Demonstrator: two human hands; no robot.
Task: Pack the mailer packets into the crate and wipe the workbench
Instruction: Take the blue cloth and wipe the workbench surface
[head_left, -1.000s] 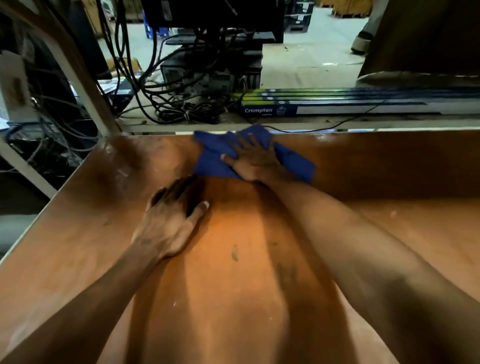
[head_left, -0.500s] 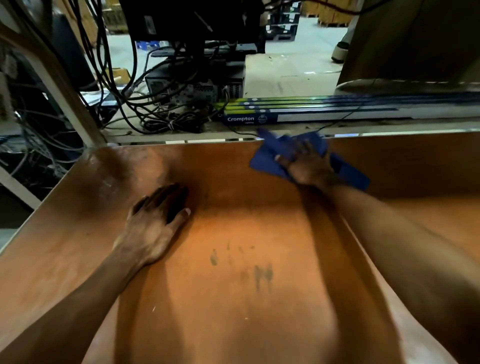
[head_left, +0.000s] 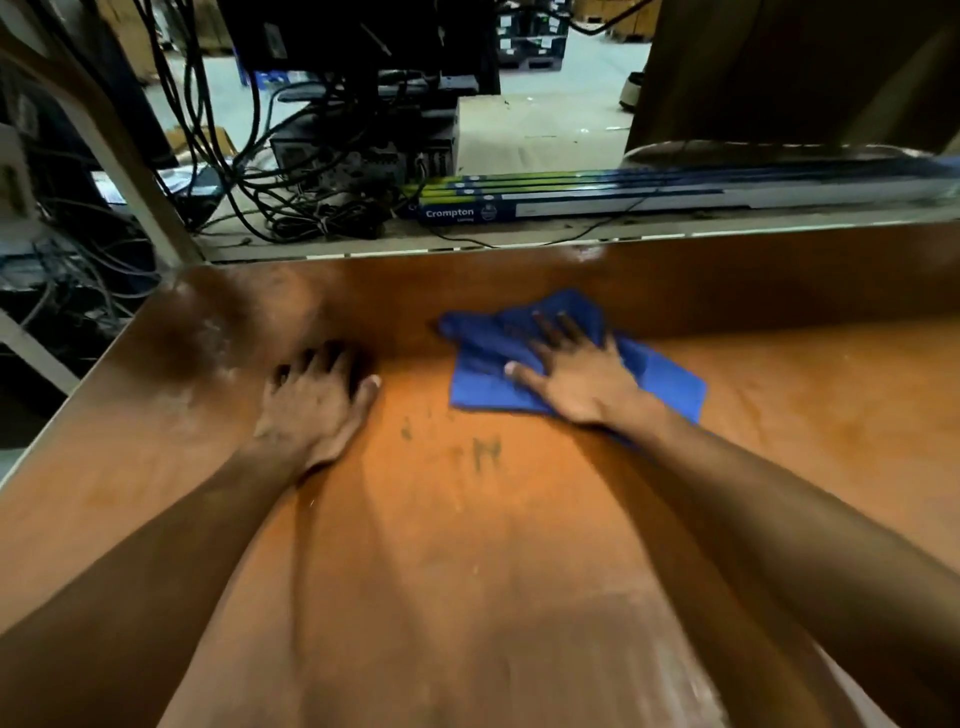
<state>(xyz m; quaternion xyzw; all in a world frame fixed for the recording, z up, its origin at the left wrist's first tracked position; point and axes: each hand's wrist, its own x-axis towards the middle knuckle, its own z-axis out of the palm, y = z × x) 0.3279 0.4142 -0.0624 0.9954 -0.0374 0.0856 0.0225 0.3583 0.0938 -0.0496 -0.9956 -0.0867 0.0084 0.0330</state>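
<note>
Brown and glossy, the workbench (head_left: 519, 545) fills most of my view, its top scuffed pale toward nine o'clock and marked with a few dark smudges (head_left: 483, 452) at the centre. My right hand (head_left: 576, 374) lies palm down on a blue cloth (head_left: 483, 379), fingers (head_left: 545, 327) spread and pointing toward twelve o'clock, thumb reaching out toward nine; the hand presses the cloth flat on the wood and grips nothing. That cloth is crumpled, sitting just past the centre of the bench toward one o'clock, with a corner showing out from behind my wrist at three o'clock. My left hand (head_left: 317, 405) rests flat on the bare wood at nine o'clock of the cloth, near it but apart, fingers loosely together and thumb out toward the cloth. Beyond the far edge at twelve o'clock, a lower shelf holds long Crompton boxes (head_left: 571, 200) stacked flat, and at eleven o'clock a tangle of black cables (head_left: 291, 208) lies around a dark computer case (head_left: 363, 150). I can see no mailer packets or crate from here
</note>
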